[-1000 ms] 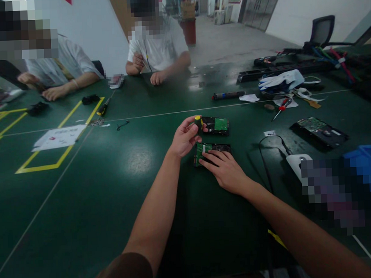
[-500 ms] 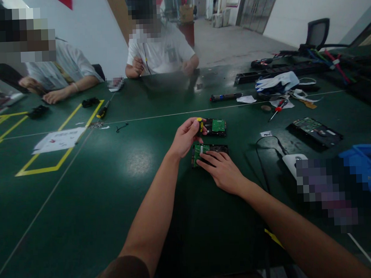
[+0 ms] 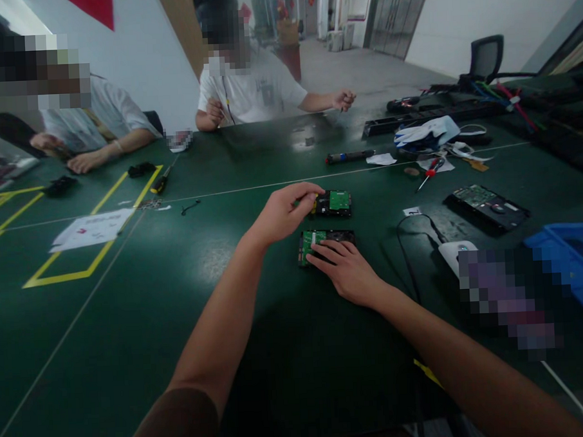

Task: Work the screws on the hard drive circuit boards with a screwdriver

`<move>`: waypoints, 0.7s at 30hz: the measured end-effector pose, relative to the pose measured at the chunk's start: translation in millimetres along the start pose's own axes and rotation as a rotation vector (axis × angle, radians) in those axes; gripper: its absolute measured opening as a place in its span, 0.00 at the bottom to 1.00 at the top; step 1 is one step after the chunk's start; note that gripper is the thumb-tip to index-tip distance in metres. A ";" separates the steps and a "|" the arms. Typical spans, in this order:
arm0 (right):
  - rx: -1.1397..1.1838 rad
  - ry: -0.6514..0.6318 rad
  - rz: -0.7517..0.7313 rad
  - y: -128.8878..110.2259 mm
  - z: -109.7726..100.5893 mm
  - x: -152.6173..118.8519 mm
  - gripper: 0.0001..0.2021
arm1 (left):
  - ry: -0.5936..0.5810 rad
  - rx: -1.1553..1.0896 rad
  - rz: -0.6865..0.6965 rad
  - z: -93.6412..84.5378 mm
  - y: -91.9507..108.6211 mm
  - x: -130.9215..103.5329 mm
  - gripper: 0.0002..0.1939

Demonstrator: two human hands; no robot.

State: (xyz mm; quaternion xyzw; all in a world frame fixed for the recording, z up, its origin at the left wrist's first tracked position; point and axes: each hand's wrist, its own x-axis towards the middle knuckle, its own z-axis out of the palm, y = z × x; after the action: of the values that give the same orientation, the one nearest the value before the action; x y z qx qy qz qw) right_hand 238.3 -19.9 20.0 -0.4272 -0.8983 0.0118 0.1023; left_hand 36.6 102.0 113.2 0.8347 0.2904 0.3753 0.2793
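Note:
Two hard drives lie one behind the other with green circuit boards up. My right hand (image 3: 346, 267) rests on the nearer hard drive (image 3: 308, 245), its fingers spread over the top and covering much of the right part. My left hand (image 3: 286, 209) is closed in a pinch just beyond, beside the left end of the farther hard drive (image 3: 340, 201). Between its fingers shows the yellow handle of what looks like a screwdriver (image 3: 315, 205); its shaft and tip are hidden.
A third hard drive (image 3: 487, 208), a white device (image 3: 452, 253) with a black cable and a blue bin (image 3: 570, 251) are on the right. Farther back are a red screwdriver (image 3: 432, 170) and gloves (image 3: 425, 134). Leftward lie paper (image 3: 93, 228) and another screwdriver (image 3: 160, 183). Two co-workers sit opposite.
My left hand has turned over, back of the hand now up, so less of the yellow handle shows. My right hand stays on the nearer drive. A co-worker opposite has stretched an arm rightward.

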 end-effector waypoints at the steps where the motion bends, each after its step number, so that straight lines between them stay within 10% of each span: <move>1: 0.002 -0.003 0.000 -0.1 -0.1 -0.2 0.30 | -0.007 0.068 0.031 -2.4 4.1 -0.9 0.16; 21: -0.007 -0.006 0.009 1.1 3.2 -0.7 0.32 | -0.062 0.497 0.023 -26.5 49.0 -14.1 0.16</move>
State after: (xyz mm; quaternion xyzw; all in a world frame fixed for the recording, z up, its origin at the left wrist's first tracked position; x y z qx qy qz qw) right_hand 238.9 -19.6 16.6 -0.4313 -0.8968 0.0106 0.0981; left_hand 21.4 65.6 155.0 0.8921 0.3555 0.2699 0.0696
